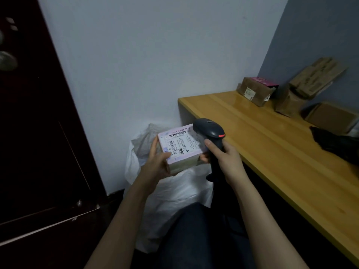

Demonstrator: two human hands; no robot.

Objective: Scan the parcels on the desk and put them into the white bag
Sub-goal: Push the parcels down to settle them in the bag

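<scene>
My left hand (157, 162) grips a small pinkish parcel (181, 147) with a white barcode label facing up. In my right hand (223, 158) I hold a dark handheld scanner (210, 133); its head hangs over the parcel's right edge, and the fingertips touch that side of the parcel. Both are held above the white bag (171, 193), which stands open on the floor against the wall. On the wooden desk (272, 148) at the right lie more parcels: a brown box with a pink top (254, 91), a crumpled brown packet (291, 101), and a cardboard box (330, 116).
A flat brown package (318, 76) leans on the back wall above the packet. A black bag (338, 144) lies at the desk's right edge. A dark wooden door (38, 133) fills the left side. My knee (198, 230) shows below the bag.
</scene>
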